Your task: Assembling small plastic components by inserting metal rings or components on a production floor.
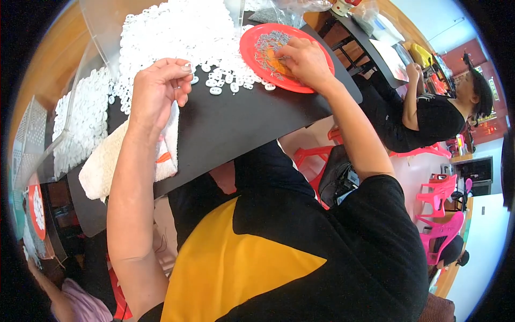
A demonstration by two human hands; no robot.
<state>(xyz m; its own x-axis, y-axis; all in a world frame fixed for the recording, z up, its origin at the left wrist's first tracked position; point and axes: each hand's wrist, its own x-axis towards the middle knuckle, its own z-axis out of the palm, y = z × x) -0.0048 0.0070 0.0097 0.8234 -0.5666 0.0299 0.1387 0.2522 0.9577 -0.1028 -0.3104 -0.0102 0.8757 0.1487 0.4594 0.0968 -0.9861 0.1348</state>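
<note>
My left hand [159,88] is raised over the dark table [241,121], its thumb and fingers pinched on a small white plastic piece [188,65] that shows only in part. Another white oval piece [194,80] appears right beside those fingers. Over the round red plate [314,64], my right hand [307,60] reaches down with its fingers bent together among small grey metal pieces [273,40], which look like screws. Whatever those fingertips hold is hidden. A large heap of white oval plastic pieces [177,35] lies between and beyond my hands, with several strays near the plate.
A cream towel [102,163] lies under my left forearm. Clear plastic bins [102,40] flank the heap at left. Plastic bags [289,11] lie beyond the plate. To the right, a person in black [440,115] sits at another table. Pink chairs [442,236] stand farther off.
</note>
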